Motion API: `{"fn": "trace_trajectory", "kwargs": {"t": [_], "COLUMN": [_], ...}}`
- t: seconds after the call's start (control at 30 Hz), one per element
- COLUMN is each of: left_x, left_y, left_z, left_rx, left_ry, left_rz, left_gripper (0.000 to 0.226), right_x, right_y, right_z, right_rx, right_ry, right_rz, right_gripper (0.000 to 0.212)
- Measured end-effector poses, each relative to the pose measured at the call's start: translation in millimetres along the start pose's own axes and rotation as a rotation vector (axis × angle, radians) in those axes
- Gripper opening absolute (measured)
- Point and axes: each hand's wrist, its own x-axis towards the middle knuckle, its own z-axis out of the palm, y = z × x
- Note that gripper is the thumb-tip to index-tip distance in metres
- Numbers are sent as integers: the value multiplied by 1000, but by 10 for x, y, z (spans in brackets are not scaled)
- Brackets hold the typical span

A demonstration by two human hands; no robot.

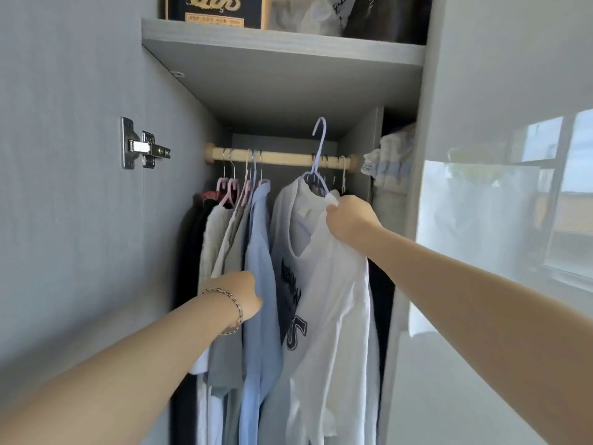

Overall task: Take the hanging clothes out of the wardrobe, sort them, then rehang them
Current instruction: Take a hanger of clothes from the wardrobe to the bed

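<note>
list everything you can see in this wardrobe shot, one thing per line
wooden rod: one, pale wood, across the wardrobe under the shelf
white t-shirt: one, white with dark print, on the white hanger
white hanger: one, white, hook above the rod, not on it
light blue shirt: one, light blue, on the rod left of the t-shirt
pink hangers: at least two, pink, rod's left end
shelf: one, grey, above the rod
box: one, black and gold, on the shelf
hinge: one, metal, left panel
bracelet: one, silver, left wrist
left hand: one, grips the light blue shirt's edge
right hand: one, grips the white hanger and t-shirt
</note>
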Motion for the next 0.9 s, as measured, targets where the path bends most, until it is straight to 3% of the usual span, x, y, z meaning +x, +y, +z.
{"fn": "trace_trajectory", "kwargs": {"t": [0.1, 0.27, 0.57, 0.9], "left_x": [-350, -930, -1686, -3424], "left_y": [126, 487, 1332, 2462], "left_z": [75, 278, 1005, 1848], "left_rx": [18, 1, -127, -78], "left_ry": [-2, -66, -231, -478], "left_rz": [1, 49, 328, 885], "left_gripper": [29, 22, 20, 17], "right_x": [-383, -977, -2544, -5044], "right_y": [232, 812, 1893, 2652], "right_z": [-267, -633, -1192, -2045], "right_rx": [40, -26, -129, -265], "right_ry": [-22, -70, -1, 413], "right_rz": [20, 90, 273, 740], "right_gripper": [21, 19, 39, 54]}}
